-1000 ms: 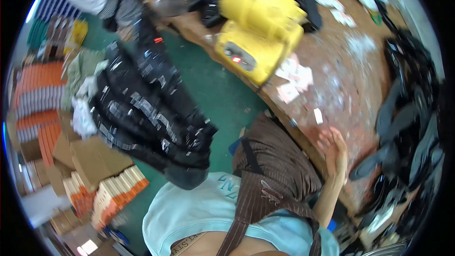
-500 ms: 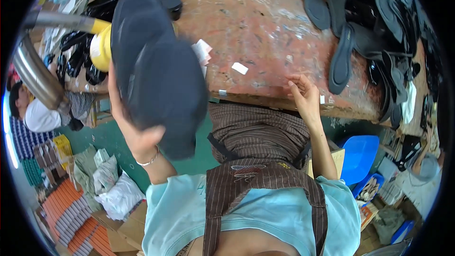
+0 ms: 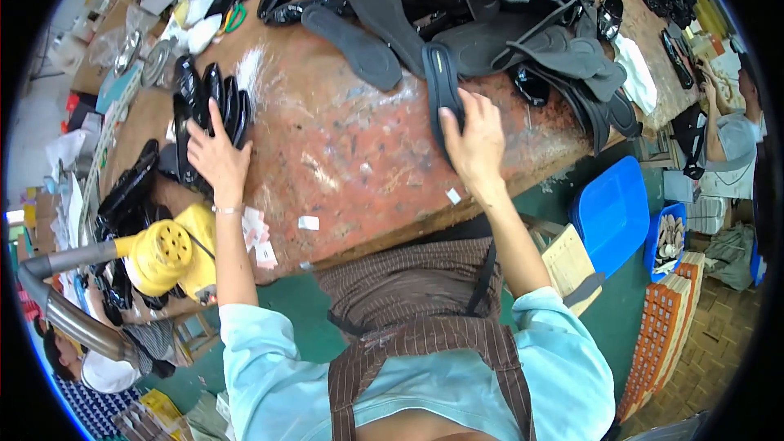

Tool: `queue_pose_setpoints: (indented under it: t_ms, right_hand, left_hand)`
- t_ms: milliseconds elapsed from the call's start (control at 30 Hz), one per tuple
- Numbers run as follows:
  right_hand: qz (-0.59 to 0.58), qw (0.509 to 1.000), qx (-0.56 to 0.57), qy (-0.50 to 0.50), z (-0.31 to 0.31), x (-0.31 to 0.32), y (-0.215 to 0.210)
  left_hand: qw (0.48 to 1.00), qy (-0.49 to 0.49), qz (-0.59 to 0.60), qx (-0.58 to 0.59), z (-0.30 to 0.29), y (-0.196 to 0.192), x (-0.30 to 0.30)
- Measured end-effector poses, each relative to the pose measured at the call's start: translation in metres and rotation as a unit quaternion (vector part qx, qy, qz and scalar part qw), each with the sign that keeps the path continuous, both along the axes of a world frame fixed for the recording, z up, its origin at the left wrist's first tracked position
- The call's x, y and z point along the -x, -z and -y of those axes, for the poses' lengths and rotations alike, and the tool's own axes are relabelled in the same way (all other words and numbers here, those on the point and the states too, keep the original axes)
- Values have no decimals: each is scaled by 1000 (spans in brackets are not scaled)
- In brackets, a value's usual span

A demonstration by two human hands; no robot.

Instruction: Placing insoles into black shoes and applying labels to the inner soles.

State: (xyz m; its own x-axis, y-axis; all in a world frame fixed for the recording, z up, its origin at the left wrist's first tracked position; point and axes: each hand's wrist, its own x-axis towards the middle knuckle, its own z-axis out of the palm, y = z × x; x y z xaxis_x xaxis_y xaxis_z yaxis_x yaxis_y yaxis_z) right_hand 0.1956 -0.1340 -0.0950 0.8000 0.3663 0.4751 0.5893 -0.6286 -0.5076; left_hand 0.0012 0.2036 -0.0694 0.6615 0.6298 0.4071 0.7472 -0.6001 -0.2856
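Observation:
My left hand [image 3: 217,153] is spread, its fingers over a cluster of glossy black shoes [image 3: 194,98] at the left of the table. Its fingertips appear to touch them, with none visibly lifted. On the right, my right hand [image 3: 478,143] is over the near end of a dark grey insole [image 3: 442,73]. The thumb lies across the insole and the other fingers are beside its right edge, partly curled and apart from the thumb. This insole points toward me from a pile of similar grey insoles [image 3: 392,20] with shiny black parts among them.
A yellow machine [image 3: 167,255] with a metal pipe [image 3: 77,318] stands at the left table edge. Paper slips [image 3: 308,223] lie near the front edge. Green-handled scissors [image 3: 235,18] are at the back left. Blue bins [image 3: 612,216] stand right of the table. Other people sit on both sides.
My left hand has let go of the dark soles it held up by the yellow machine and is on the glossy shoes. My right hand has moved onto an insole. The view has swung right.

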Motion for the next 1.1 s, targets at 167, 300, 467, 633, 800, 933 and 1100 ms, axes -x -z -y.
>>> queue_pose_setpoints:
  t_ms: [167, 300, 467, 633, 800, 933, 1100]
  right_hand:
    - [-98, 986, 135, 24, -42, -35, 7]
    - [-107, 992, -65, -11, -26, -55, 13]
    - [-430, 843, -310, -95, 26, -67, -8]
    - [-206, 974, -66, -71, 13, -43, -27]
    - [-239, 970, -3, -32, 24, -45, -27]
    - [-208, 977, -16, -38, 25, -53, -19]
    - [131, 979, 13, -154, -18, -37, -58]
  left_hand:
    - [993, 49, 37, 98, 6, -31, 15]
    - [986, 64, 130, 77, -4, -28, 24]
    - [955, 230, 173, 75, 24, -37, -74]
    - [741, 100, 369, 552, -19, 11, -217]
    - [373, -171, 503, 761, -19, -1, -310]
    - [379, -288, 491, 730, -15, 7, -322]
    - [354, -48, 666, 655, -207, 59, -265]
